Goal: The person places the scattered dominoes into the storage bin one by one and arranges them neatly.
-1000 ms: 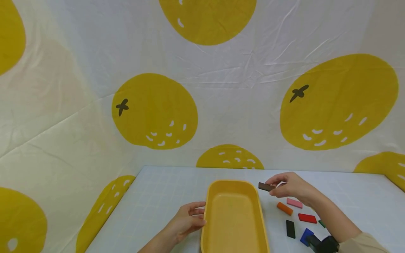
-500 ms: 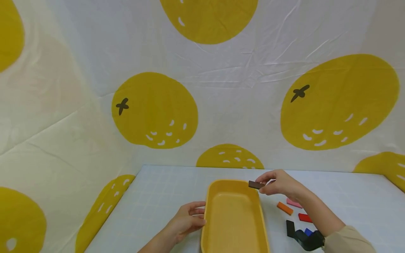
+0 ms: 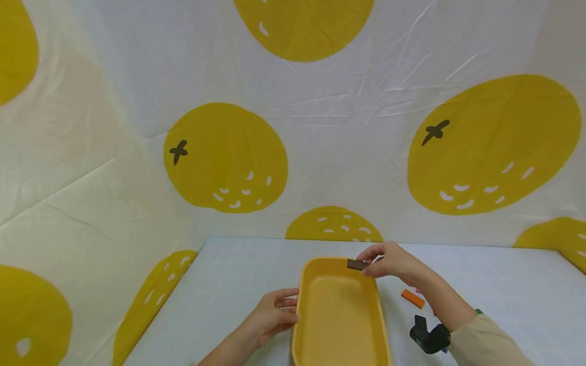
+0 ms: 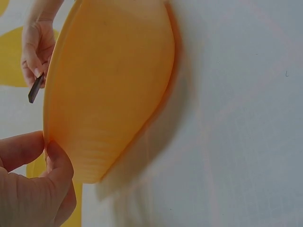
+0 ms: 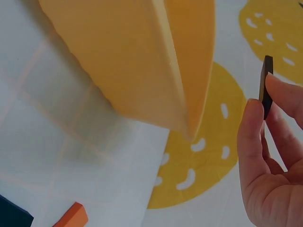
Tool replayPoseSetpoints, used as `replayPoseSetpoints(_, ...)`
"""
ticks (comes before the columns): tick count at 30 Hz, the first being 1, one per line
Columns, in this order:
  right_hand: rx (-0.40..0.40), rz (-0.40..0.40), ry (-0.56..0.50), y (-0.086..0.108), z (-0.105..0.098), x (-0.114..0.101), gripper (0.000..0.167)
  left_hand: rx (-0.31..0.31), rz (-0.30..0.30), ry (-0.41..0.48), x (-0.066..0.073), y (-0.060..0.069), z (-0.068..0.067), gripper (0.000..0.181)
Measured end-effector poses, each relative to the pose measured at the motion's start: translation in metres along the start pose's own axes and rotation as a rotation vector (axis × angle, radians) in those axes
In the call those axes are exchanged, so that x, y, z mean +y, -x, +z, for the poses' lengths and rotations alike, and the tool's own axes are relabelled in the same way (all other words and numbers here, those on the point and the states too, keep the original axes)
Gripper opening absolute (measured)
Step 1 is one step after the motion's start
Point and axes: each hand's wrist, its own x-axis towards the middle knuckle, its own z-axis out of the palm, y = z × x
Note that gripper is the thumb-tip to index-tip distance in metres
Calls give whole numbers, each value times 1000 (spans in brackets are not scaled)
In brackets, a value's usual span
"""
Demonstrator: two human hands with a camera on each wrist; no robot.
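A deep yellow plastic tray [image 3: 336,325] sits on the table in the head view, with nothing lying in the part that shows. My left hand [image 3: 271,316] holds its left rim; in the left wrist view the thumb [image 4: 59,158] and a finger meet at the edge. Between thumb and fingers my right hand [image 3: 394,264] pinches a small dark brown rectangular block [image 3: 356,264]. From the head camera, that block appears over the tray's far right corner. The right wrist view has the block [image 5: 266,87] held on edge, apart from the tray wall [image 5: 118,61].
Right of the tray lies an orange block [image 3: 413,298]. Other coloured blocks there are mostly hidden behind the right forearm and its black wrist camera [image 3: 430,339]. A cloth [image 3: 343,152] printed with yellow fruit hangs behind the table.
My right hand has moved left with the brown block, from beside the tray to its far right corner. The right forearm now covers more blocks. The left hand keeps its hold.
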Motion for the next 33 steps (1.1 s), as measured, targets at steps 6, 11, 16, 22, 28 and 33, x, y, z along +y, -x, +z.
replayPoseSetpoints(6,-6,-33,-12,-6,6,-1,31,-18,-4,26,-1,1,0,54)
replayPoseSetpoints(11,-24,-26,-50,-11,12,-4,32,-13,-4,26,0,2,0,54)
replayPoseSetpoints(16,-46,-42,-90,-15,18,-5,33,-13,-14,23,0,2,0,54)
replayPoseSetpoints(22,-31,-35,-93,-20,28,-6,31,-12,-12,26,-1,2,-1,54)
replayPoseSetpoints(28,-22,-20,-85,-24,35,-8,29,-12,-11,32,-1,2,-1,54)
replayPoseSetpoints(33,-16,-22,-93,-29,40,-11,28,-15,-1,38,-1,0,-1,53)
